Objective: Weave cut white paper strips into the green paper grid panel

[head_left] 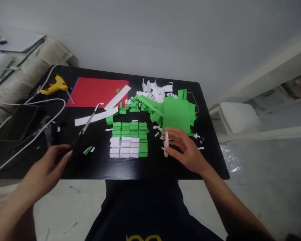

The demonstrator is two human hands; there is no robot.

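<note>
My left hand (52,162) is at the table's left front, its thumb and fingers pinched on the dark handle of a pair of scissors (86,126). The blades point away and to the right, over the end of a white paper strip (96,116). My right hand (185,149) grips a narrow white roll of tape (166,144), seen edge-on, above the right part of the table. Between my hands lie rows of small folded paper pieces, green ones (125,129) behind and mostly white ones (125,147) in front.
Green sheets (177,112) and a heap of white scraps (155,90) lie at the back right of the black table (150,170). Red paper (97,92) lies back left, near a yellow glue gun (55,86). A white cable (61,117) loops over the left side, beside a dark phone-like slab (18,122).
</note>
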